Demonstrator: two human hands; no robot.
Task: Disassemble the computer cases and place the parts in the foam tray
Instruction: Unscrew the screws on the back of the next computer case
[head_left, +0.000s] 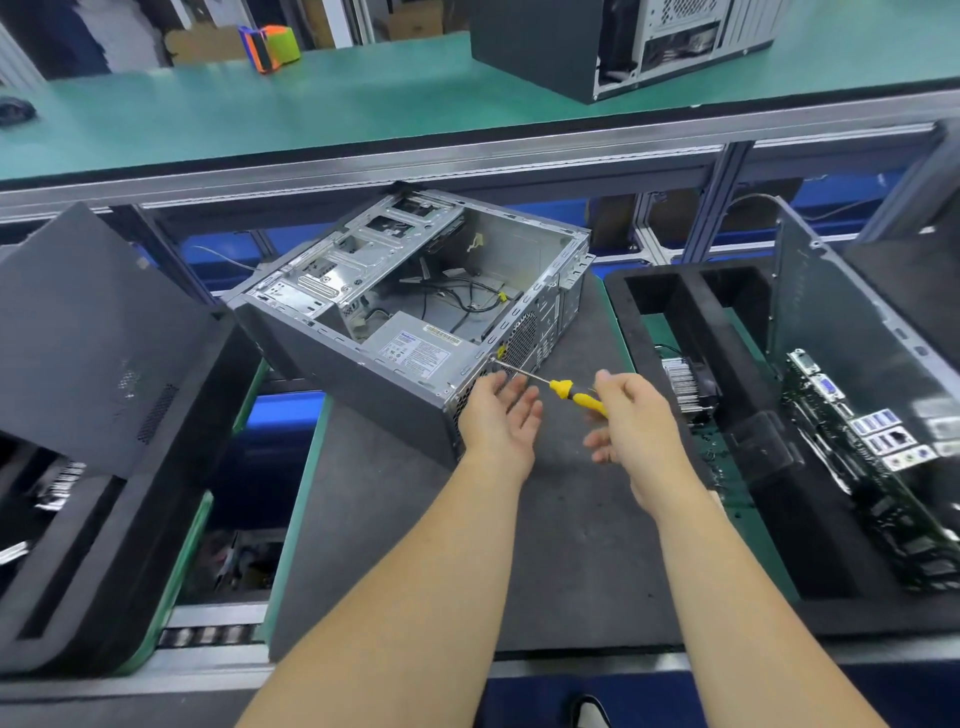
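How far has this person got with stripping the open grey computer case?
Done: the side panel is off the open grey metal computer case, and a green motherboard already stands in the black foam tray on the right. In hand: the right hand holds a yellow-handled screwdriver with its tip at the case's rear corner; the left hand is cupped open below. Left: the silver power supply and loose black cables inside.

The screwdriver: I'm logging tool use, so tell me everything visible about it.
The screwdriver has a yellow handle with a black band and a thin bare metal shaft. It lies nearly level, tip toward the rear corner of the open computer case, beside the power supply. The right hand holds the handle; the left hand is open, palm up, under the shaft.
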